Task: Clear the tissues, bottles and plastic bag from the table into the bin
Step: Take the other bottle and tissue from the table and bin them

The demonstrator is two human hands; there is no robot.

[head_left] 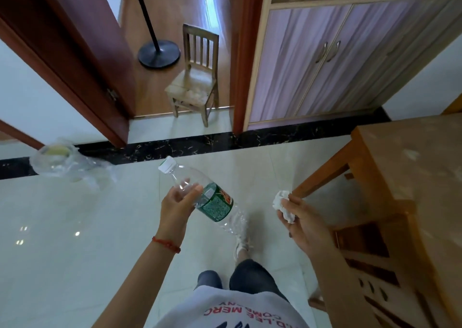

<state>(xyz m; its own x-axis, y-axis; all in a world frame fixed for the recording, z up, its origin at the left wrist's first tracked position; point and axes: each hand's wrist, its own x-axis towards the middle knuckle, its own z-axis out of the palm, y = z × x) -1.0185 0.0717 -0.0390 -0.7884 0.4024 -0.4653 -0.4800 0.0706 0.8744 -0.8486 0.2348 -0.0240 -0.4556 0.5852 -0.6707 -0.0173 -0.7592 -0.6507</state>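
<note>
My left hand (178, 202) grips a clear plastic bottle (215, 202) with a green label and a white cap, tilted with the cap pointing up and left. In my right hand (303, 221) sits a crumpled white tissue (283, 206), pinched between thumb and fingers. Both hands hover over the pale tiled floor, left of the wooden table (410, 162). A bin lined with a clear plastic bag (58, 161) stands on the floor at the far left, well apart from both hands.
A wooden chair (370, 257) is tucked beside the table at right. Ahead, a small wooden chair (195, 82) stands in an open doorway, with a black lamp base (158, 52) behind it. A cabinet (332, 60) lines the far wall.
</note>
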